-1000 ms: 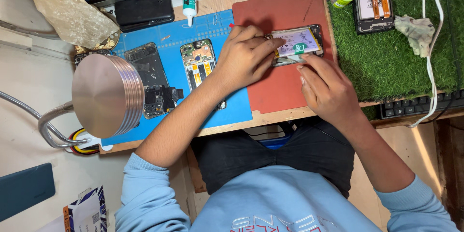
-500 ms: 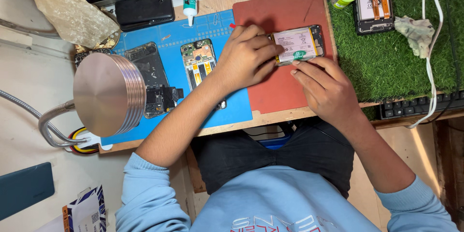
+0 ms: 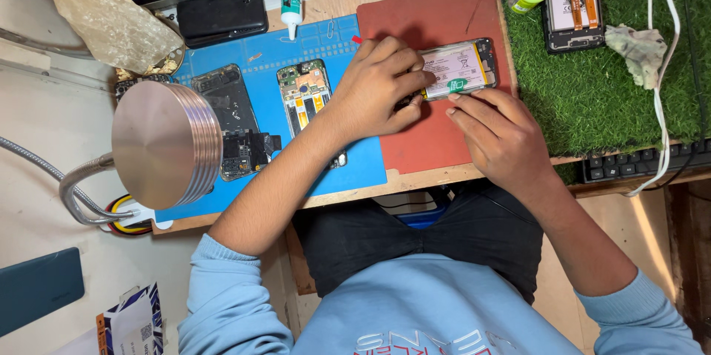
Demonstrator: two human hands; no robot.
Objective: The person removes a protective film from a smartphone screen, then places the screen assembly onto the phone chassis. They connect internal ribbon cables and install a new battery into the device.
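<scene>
Right hand (image 3: 507, 136) lies nearest, fingers extended together, tips pressed at the lower edge of the opened phone (image 3: 458, 68). Left hand (image 3: 378, 88) curls over the phone's left end, fingertips pinching its frame. In my judgement, steady pressure from the left hand and a light, flat touch from the right suit this work. The phone rests on the red mat (image 3: 415, 140), directly beyond both hands. Farther off: blue mat (image 3: 355, 170), green turf (image 3: 592, 96).

Opened phone (image 3: 457, 68) – left end hidden under left hand (image 3: 376, 88), keyboard (image 3: 643, 161) cut off at right edge
</scene>
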